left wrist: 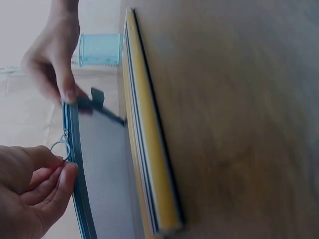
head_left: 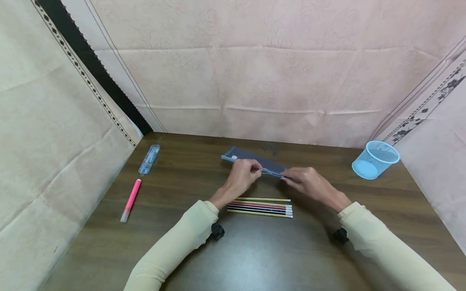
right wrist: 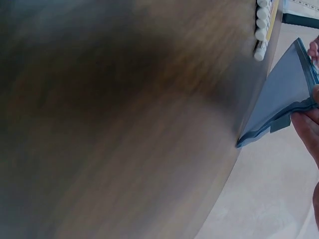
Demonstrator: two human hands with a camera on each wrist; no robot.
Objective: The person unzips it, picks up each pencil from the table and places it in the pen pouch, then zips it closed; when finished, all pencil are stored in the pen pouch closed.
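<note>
A dark blue zip pouch (head_left: 255, 158) with a lighter blue zipper edge is held tilted toward the back of the table. My left hand (head_left: 244, 174) pinches the ring-shaped zipper pull (left wrist: 61, 149), which hangs from the slider by a small link. At the pouch's right end, my right hand (head_left: 309, 184) grips the corner between thumb and fingers, beside a small fabric tab (left wrist: 97, 96). The zipper looks drawn together along the edge in the left wrist view. In front of the pouch lies a row of several pencils (head_left: 260, 207), their eraser ends to the right.
A pink marker with a clear cap (head_left: 132, 198) lies at the left of the wooden table (head_left: 247, 258), just below a translucent blue case (head_left: 149, 159). Toward the back right is a light blue mesh cup (head_left: 375, 160). Cloth (head_left: 262, 81) hangs behind the table.
</note>
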